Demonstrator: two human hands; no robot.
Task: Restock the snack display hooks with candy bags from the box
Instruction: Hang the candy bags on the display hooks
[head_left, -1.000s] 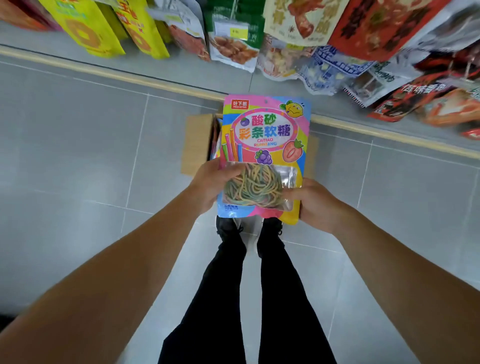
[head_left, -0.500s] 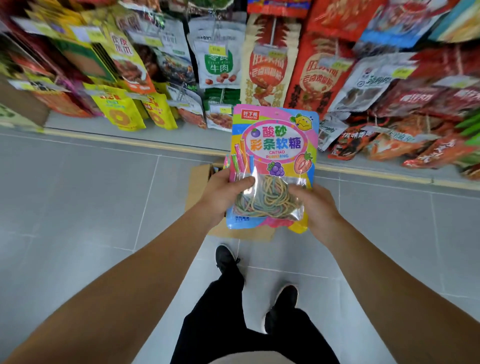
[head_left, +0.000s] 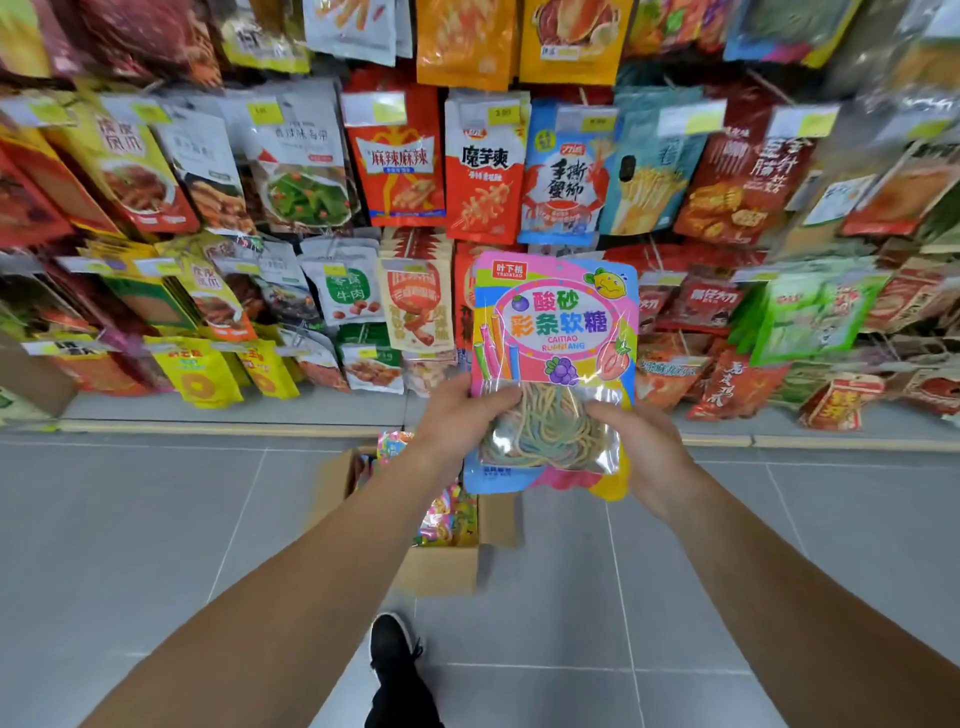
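At centre frame, the candy bag (head_left: 553, 364) is held upright before the snack display (head_left: 395, 156), higher than 0.5 s ago. Left hand (head_left: 457, 415) grips its 9 o'clock edge, thumb on the clear window; right hand (head_left: 641, 452) grips the 3 o'clock edge. Below, at 6 o'clock, the open box (head_left: 447, 566) sits on the floor (head_left: 130, 519), now less covered by the bag.
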